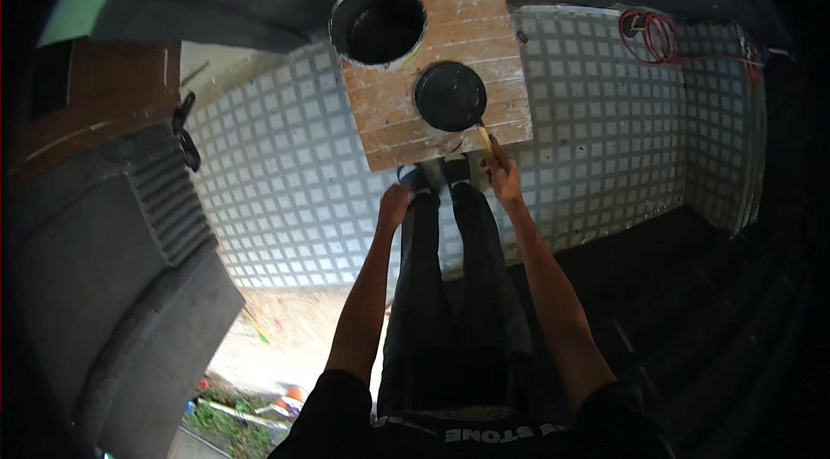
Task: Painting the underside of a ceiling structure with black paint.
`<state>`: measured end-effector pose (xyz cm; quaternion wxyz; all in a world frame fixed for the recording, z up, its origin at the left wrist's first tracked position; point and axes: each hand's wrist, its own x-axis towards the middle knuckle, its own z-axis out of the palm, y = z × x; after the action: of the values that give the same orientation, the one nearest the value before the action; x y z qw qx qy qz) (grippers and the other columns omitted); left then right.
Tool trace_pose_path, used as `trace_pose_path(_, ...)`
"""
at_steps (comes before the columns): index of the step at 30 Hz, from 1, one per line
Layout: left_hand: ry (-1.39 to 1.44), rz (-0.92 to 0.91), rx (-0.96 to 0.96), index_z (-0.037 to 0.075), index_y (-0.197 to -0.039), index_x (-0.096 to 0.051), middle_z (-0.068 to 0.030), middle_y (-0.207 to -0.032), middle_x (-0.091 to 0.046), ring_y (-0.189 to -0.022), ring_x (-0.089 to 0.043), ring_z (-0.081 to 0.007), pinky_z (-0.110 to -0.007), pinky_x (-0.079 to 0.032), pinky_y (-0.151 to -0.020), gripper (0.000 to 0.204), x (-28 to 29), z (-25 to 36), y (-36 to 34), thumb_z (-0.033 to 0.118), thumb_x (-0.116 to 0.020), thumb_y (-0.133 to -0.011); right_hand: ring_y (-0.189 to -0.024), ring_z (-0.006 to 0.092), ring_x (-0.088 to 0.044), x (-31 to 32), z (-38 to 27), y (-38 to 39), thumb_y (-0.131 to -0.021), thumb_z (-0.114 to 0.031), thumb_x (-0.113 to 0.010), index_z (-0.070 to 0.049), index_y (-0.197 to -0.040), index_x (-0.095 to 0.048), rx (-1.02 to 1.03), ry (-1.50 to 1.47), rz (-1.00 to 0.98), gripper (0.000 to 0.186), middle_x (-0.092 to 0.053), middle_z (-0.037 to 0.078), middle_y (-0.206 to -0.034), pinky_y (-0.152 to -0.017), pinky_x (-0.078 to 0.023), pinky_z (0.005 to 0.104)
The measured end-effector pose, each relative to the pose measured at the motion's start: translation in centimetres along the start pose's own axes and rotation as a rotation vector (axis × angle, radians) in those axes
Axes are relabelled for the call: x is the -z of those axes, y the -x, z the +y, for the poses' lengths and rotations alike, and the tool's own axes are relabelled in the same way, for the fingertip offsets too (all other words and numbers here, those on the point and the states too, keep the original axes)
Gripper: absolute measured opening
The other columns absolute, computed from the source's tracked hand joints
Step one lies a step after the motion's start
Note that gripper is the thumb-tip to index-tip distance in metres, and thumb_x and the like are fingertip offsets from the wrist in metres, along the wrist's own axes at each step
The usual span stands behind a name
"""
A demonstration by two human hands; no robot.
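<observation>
White-gridded tile floor (285,191), perhaps dark steps (692,286)

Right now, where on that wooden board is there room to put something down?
The wooden board is bare along its left side, below the black bucket, and along its right edge beyond the round black lid. The near edge is crowded: the right hand holds a stick at the lid.

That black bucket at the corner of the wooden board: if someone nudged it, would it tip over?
The black bucket is wide and squat, so it probably slides rather than tips. It overhangs the wooden board at the corner, so a push outward might drop it. Its contents are too dark to judge weight.
</observation>
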<state>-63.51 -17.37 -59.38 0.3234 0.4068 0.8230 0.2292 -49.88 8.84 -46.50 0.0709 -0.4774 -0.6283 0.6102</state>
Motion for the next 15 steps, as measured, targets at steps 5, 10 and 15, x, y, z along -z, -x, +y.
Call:
trace_pose_path(5,-0.297,-0.325,0.141,0.008,-0.1,-0.064,-0.0215,-0.094,-0.067,-0.087,-0.065,-0.0401,-0.054,-0.052,-0.073,0.024,2.8,-8.3,18.6,0.028,-0.053,-0.092,-0.071,0.0076,-0.054,3.4,-4.3,3.9,-0.101,-0.026,-0.052,-0.007,-0.134,-0.053,-0.246,-0.73,-0.18,0.038,-0.066,0.003,-0.093,-0.063,-0.046,0.0247)
trace_pose_path(10,0.554,-0.575,0.966,0.009,-0.1,-0.064,-0.0098,-0.082,-0.072,-0.057,-0.067,-0.0257,-0.042,-0.048,-0.041,0.04,9.0,-8.6,25.9,0.047,-0.055,-0.095,-0.076,0.0081,-0.054,9.4,-6.4,11.6,-0.102,-0.021,-0.049,-0.005,-0.137,-0.05,-0.098,-0.794,-0.08,0.038,-0.064,0.003,-0.102,-0.068,-0.047,0.0234)
trace_pose_path(15,0.73,-0.76,1.119,0.018,-0.111,-0.059,-0.0085,-0.095,-0.073,-0.069,-0.069,-0.0266,-0.044,-0.048,-0.055,0.028,15.8,-2.4,17.8,0.04,-0.056,-0.094,-0.076,0.0078,-0.052,14.1,-9.7,19.1,-0.1,-0.018,-0.055,-0.006,-0.14,-0.05,-0.045,-0.934,0.128,0.042,-0.062,0.0,-0.099,-0.067,-0.044,0.0223)
